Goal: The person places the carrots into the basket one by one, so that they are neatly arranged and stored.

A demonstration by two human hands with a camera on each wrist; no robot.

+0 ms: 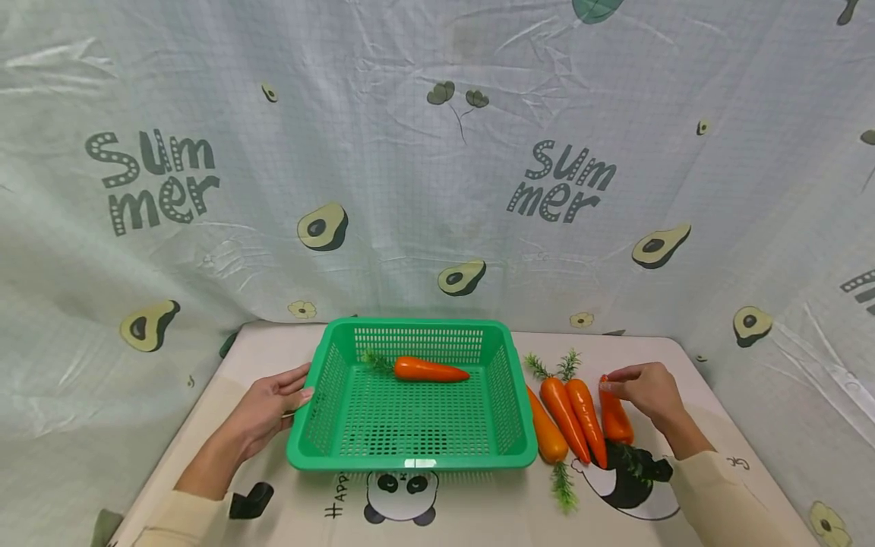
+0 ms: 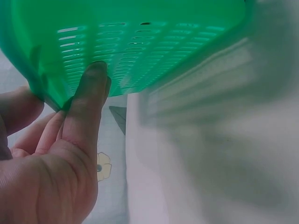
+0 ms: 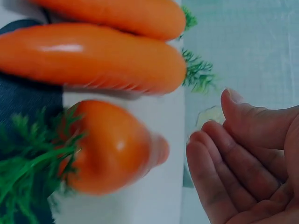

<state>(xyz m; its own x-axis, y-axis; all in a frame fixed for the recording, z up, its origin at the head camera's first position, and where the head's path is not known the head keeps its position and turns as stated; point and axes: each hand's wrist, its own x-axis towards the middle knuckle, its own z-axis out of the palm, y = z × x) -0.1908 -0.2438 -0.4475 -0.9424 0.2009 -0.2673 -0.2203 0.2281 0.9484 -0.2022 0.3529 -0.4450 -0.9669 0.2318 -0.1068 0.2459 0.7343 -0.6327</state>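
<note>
A green plastic basket [image 1: 410, 462] sits at the middle of the table, with one orange carrot [image 1: 431, 370] lying inside near its back wall. On its left side, my left hand [image 1: 263, 410] grips the rim; in the left wrist view a finger [image 2: 86, 102] lies against the slotted wall. My right hand [image 1: 645, 389] is at the narrow tip of a carrot [image 1: 618, 425] whose green top points toward me. The right wrist view shows a small gap between the loosely bent fingers [image 3: 201, 168] and that carrot [image 3: 107, 147], which looks blurred.
Between the basket and my right hand lie more carrots: one [image 1: 549, 434] with its greens toward me, and two [image 1: 564, 418] with greens toward the back. The table [image 1: 314, 516] has printed panda drawings. A patterned curtain [image 1: 410, 228] hangs behind and beside it.
</note>
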